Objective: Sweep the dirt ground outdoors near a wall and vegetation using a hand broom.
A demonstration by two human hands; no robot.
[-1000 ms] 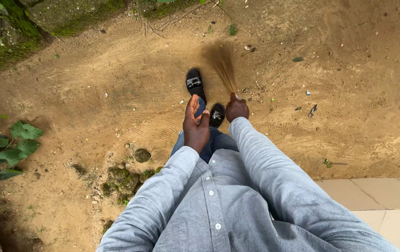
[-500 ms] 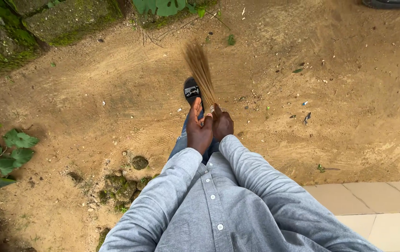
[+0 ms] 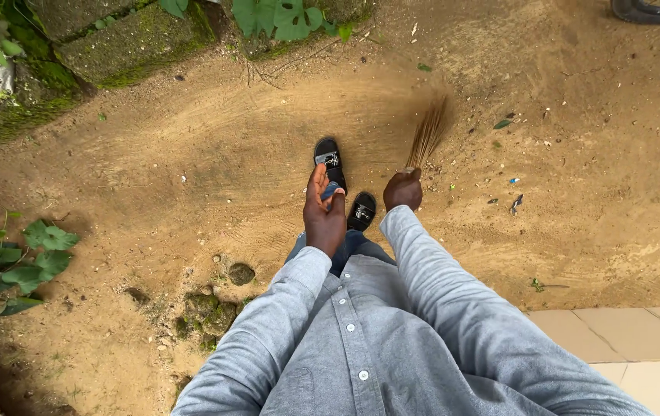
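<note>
My right hand (image 3: 403,190) is closed around the base of a short bundle broom (image 3: 427,132) of thin brown straws. Its blurred bristles fan out up and to the right over the sandy ground (image 3: 214,146). My left hand (image 3: 323,208) hangs flat in front of my knee, fingers straight and together, holding nothing. Below the hands are my two black sandals (image 3: 331,161), one ahead of the other. Grey shirt sleeves cover both arms.
Mossy stone blocks (image 3: 126,42) and green leaves line the top left. Small leafy plants (image 3: 14,258) grow at the left. Mossy stones (image 3: 211,308) poke from the soil near my feet. Bits of litter (image 3: 515,202) lie right. Pale tiles (image 3: 638,347) at bottom right; a dark tyre edge (image 3: 653,9) top right.
The broom has swung from the left, over my front foot, out to the right. My right hand moved right, away from my left hand. The left hand has barely moved.
</note>
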